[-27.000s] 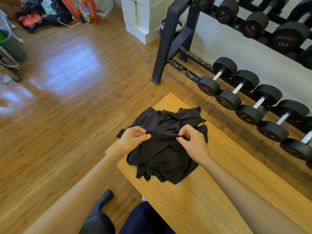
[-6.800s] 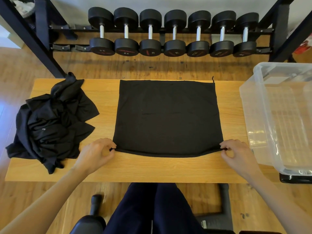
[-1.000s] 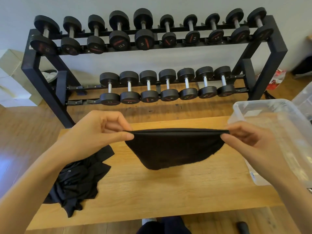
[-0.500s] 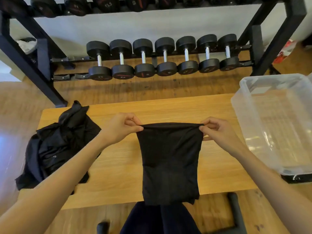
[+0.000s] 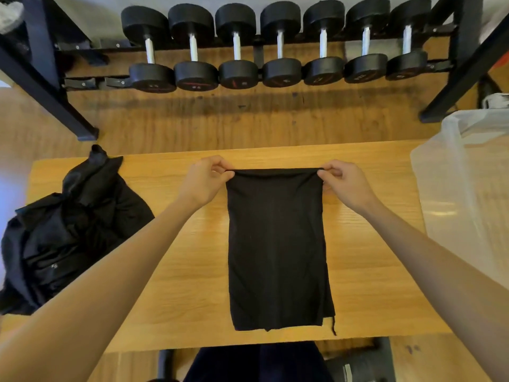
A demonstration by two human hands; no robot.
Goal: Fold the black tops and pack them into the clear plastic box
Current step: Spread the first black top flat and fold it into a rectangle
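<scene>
I see the wooden table [image 5: 170, 312] first: pale oak-look top, straight grain, smooth with a slight sheen. Behind it, a black steel rack [image 5: 46, 86] carrying a row of round black dumbbells [image 5: 281, 45] with bare metal handles. Clear plastic box [image 5: 468, 194] at the table's right end, translucent walls, rounded corners. Crumpled pile of black tops [image 5: 68, 235] on the left end, soft matte fabric, irregular lump overhanging the edge. Folded black top [image 5: 278, 249] lies mid-table as a long narrow rectangle, flat, long axis running from me toward the rack; a thin strap trails off its near right corner. My left hand [image 5: 203, 180] pinches the far left corner, my right hand [image 5: 344, 183] the far right corner, fingers curled, thumb against forefinger
</scene>
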